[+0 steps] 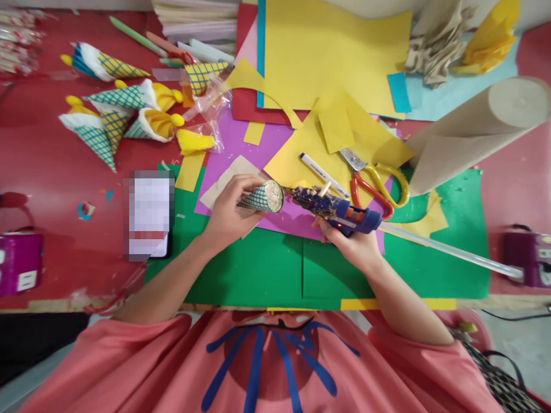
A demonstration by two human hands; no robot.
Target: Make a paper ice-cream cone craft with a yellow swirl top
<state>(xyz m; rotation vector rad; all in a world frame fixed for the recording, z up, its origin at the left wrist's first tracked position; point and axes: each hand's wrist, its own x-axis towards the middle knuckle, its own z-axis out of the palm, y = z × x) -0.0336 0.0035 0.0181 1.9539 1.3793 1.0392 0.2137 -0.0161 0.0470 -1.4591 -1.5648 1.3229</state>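
Note:
My left hand (230, 212) grips a paper cone (260, 198) with a blue-green grid pattern, its open mouth turned to the right. My right hand (350, 244) holds a blue glue gun (340, 211), its nozzle touching the rim of the cone's mouth. A long clear glue stick (451, 251) sticks out of the gun's back toward the right. Both hands hover over green (267, 269) and purple (241, 143) paper sheets.
Finished cones with yellow and white filling (116, 109) lie at the upper left. Red-and-yellow scissors (374, 180) and a white marker (322, 174) lie on yellow paper (327, 51). A phone (148, 215) lies to the left, a brown paper roll (477, 129) to the right.

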